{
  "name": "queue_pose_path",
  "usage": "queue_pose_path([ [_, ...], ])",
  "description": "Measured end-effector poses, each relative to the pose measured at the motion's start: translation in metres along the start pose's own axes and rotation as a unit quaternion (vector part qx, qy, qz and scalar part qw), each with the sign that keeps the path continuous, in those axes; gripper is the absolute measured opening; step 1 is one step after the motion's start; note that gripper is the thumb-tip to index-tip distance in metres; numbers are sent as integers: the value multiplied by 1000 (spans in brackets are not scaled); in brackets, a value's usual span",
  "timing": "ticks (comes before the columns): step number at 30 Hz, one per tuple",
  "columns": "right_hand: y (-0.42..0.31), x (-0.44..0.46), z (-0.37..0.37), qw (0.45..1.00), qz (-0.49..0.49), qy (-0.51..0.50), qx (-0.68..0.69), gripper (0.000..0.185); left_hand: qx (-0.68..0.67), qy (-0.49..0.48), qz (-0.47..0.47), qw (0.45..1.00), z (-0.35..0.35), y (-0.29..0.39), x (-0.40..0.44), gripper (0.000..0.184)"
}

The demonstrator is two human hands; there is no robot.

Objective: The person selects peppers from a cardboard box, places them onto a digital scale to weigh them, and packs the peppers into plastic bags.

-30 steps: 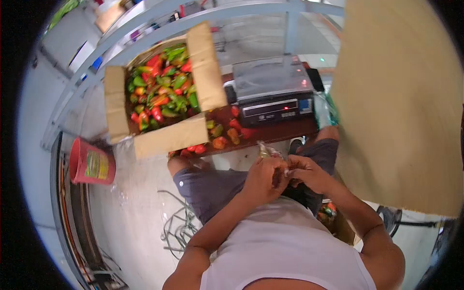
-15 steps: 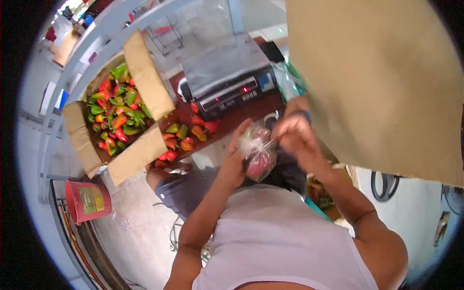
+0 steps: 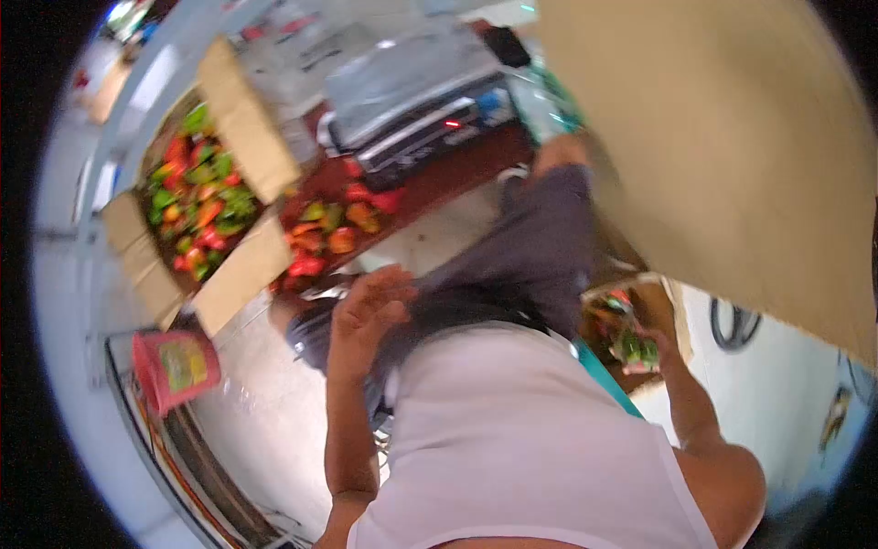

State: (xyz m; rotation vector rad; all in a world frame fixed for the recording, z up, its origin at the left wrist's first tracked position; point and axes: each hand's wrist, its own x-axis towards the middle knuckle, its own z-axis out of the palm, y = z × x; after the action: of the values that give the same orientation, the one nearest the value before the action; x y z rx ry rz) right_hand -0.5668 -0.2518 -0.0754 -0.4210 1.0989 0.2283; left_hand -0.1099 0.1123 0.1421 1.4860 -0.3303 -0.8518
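My left hand is raised over my left thigh, fingers apart and curved, with nothing in it. Down at the right, my right hand reaches into a small cardboard box beside my hip, closed on a clear bag of peppers; blur softens its outline. Loose red, orange and green peppers lie on the dark red bench in front of me. A digital scale with a lit red display stands on that bench.
An open carton of mixed peppers stands at the left, above a red bucket. A large cardboard sheet fills the upper right. Blue railing runs along the upper left. A green plastic bag hangs beside the scale.
My hands have parted. The left let go of the bag and moved left; the right went down to the box at the right. The view has shifted, moving the bench and carton left.
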Motion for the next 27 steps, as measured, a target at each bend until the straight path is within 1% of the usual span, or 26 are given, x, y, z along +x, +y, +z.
queue_pose_path([
  [1,14,12,-17,999,23,7,-43,81,1,31,0,1000,-11,7,-10,53],
  [2,22,45,-24,987,26,94,-126,63,56,75,-9,996,-17,16,-19,50],
  [3,28,63,-31,975,28,122,-183,62,45,90,-5,995,-34,15,-24,48],
  [5,27,91,-17,955,7,143,-259,60,26,126,64,990,-58,42,-39,44],
  [6,28,101,-9,945,-10,154,-289,59,14,146,104,984,-83,49,-43,40],
  [7,27,109,1,937,-23,158,-311,58,70,206,128,968,-95,73,-52,38],
  [8,25,114,9,930,-34,159,-330,58,21,205,205,957,-124,85,-55,34],
  [9,25,117,16,922,-48,167,-347,57,91,264,237,931,-146,101,-58,29],
  [10,22,119,24,915,-60,169,-362,56,199,345,281,873,-179,107,-52,27],
  [11,19,123,30,908,-68,171,-376,55,204,383,272,859,-193,125,-45,27],
  [12,15,126,37,902,-79,171,-388,54,267,434,235,828,-224,131,-34,18],
  [13,13,127,43,896,-88,173,-399,54,236,411,244,846,-270,122,-23,21],
  [14,9,134,38,891,-94,170,-410,53,250,422,216,844,-292,121,-8,23],
  [15,9,130,47,886,-102,172,-417,52,338,409,190,826,-325,114,9,27],
  [17,3,127,55,877,-118,172,-432,51,417,384,158,809,-354,107,44,33],
  [19,-1,122,59,868,-130,172,-447,50,559,243,172,774,-336,121,61,39],
  [20,-4,119,63,864,-136,170,-454,50,569,170,141,792,-340,118,74,42],
  [21,-6,114,65,860,-140,167,-462,49,632,106,150,753,-344,114,86,52],
  [23,-16,102,66,847,-143,161,-486,49,733,126,64,665,-347,99,103,66],
  [26,-29,76,65,823,-148,151,-528,48,733,131,-36,666,-344,109,104,77],
  [27,-34,65,68,812,-150,147,-544,48,727,133,-18,673,-341,111,105,78],
])
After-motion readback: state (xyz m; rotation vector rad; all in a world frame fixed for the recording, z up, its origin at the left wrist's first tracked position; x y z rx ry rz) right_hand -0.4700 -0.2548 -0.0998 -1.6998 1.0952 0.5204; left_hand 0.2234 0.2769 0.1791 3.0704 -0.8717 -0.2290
